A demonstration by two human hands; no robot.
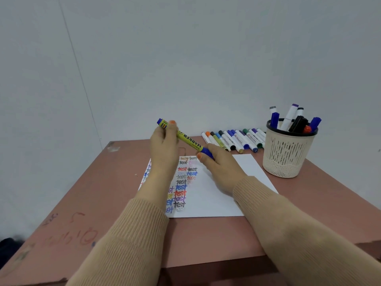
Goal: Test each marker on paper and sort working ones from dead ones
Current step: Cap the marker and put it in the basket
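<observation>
I hold a yellow marker with blue ends, slanted above the paper. My left hand grips its upper end. My right hand grips the blue cap at its lower end. Under my hands lies a white sheet of paper, its left half covered with the word "test" in many colours. A row of several capped markers lies on the table behind the paper. A cream mesh cup at the right holds several more markers.
The brown table has scribbles near its front left edge and a scuffed far left corner. A plain grey wall stands close behind the table. The table's front edge runs under my forearms.
</observation>
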